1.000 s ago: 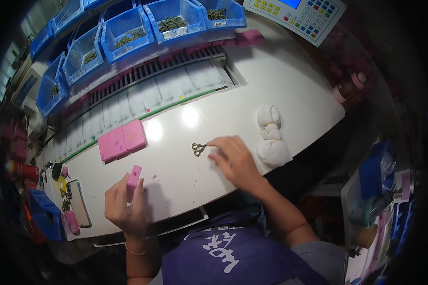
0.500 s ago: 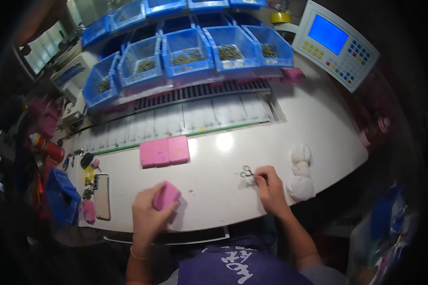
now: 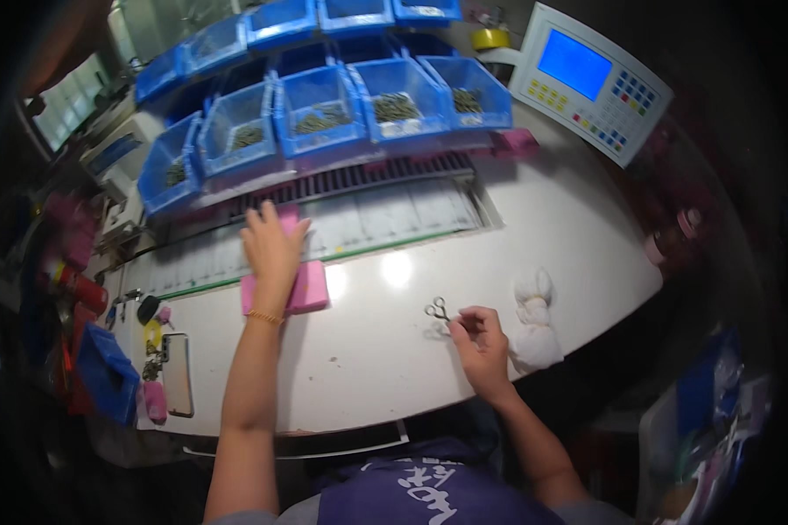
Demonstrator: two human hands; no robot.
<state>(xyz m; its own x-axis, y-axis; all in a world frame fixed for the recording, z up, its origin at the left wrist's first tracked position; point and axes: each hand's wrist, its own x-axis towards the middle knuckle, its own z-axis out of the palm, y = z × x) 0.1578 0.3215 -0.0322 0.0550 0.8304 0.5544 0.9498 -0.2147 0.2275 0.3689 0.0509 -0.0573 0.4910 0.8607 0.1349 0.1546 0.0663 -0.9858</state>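
- Pinched between the right hand's thumb and fingers, right of the frame's centre, are small metal scissors; the hold sits toward the blade end, perhaps to cover the points, leaving two round rings free.
- Left of centre, the left hand spreads its fingers over a pink piece at the white panel (whether gripped or merely touched, I cannot tell).
- Matte, flat-faced pink blocks lie beneath that wrist, probably grouped for easy reach.
- Lower right of centre: a soft, creased white bundle, apparently tied at its waist.
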